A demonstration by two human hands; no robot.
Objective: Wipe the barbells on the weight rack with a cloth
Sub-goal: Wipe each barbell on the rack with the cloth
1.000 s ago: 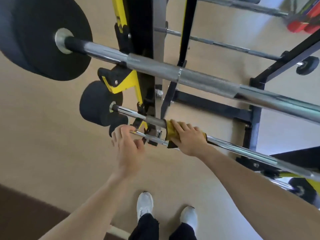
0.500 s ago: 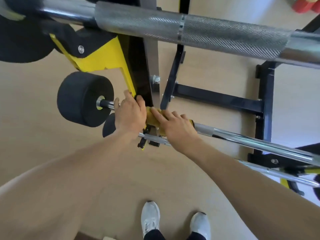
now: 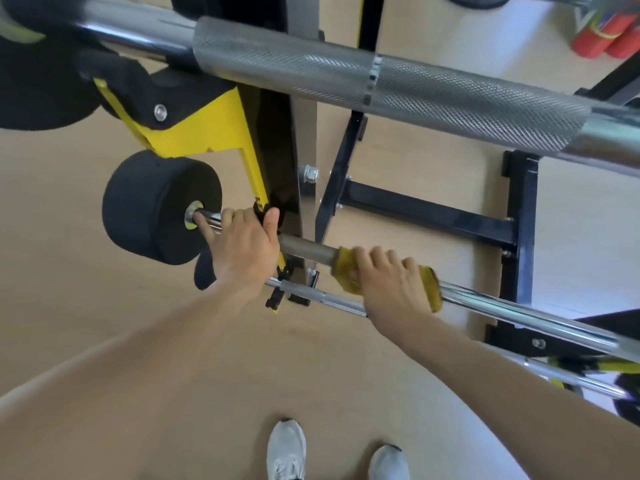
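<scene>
Over tan floor [image 3: 86, 306], left hand [image 3: 242, 247] is clenching the barbell [image 3: 519, 315] steady while right hand [image 3: 388, 282] is clasping the cloth [image 3: 431, 287] around it, mid-wipe; next, probably sliding rightward.

I can read no text, label, brand or number anywhere here, on the bars, weights or rack.
</scene>
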